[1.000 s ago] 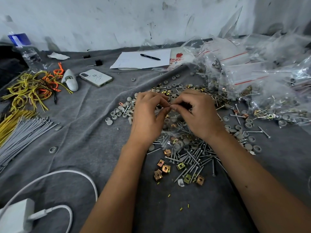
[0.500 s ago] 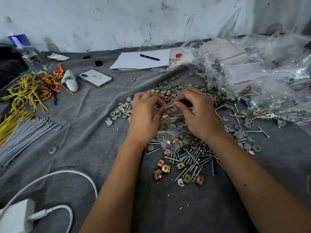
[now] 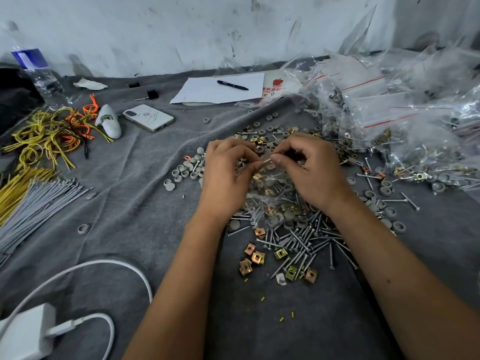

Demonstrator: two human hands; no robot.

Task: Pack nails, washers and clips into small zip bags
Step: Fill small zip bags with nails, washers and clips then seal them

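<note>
Covering the whole desk, a grey cloth [image 3: 117, 203] carries everything, creased toward the middle. Against the stained wall, far right, a heap of clear zip bags [image 3: 405, 120] with red seal lines; many hold hardware already.

Centre: loose pile of nails [image 3: 306, 242], long-shanked, screw-like, fanned out just near side of both hands. Grey round washers [image 3: 185, 172] scattered left of the left hand, more strewn right of the right wrist. Brass-coloured square clips [image 3: 255, 257] in a small cluster at the near edge of the nail pile; others mixed in farther back.

Left side of the cloth: bundle of grey ties [image 3: 33, 203], tangle of yellow and orange wires [image 3: 49, 133] beyond it. White charger [image 3: 26, 333] with looping cable at the near left corner. Phone [image 3: 148, 117] face down, mid-left. White paper [image 3: 220, 88] with a black pen [image 3: 232, 85] lying on it, at the back. Water bottle [image 3: 36, 74] at the far left.

Left hand [image 3: 228, 178] and right hand [image 3: 311, 172] meet above the pile, knuckles up. Between them, one small zip bag [image 3: 267, 183], clear, hanging down from the fingertips over the nails, with clips and washers visible through it. Fingers curled on both hands: thumb and forefinger of each pinch the bag's top edge, tips nearly touching one another at the middle of the strip.
</note>
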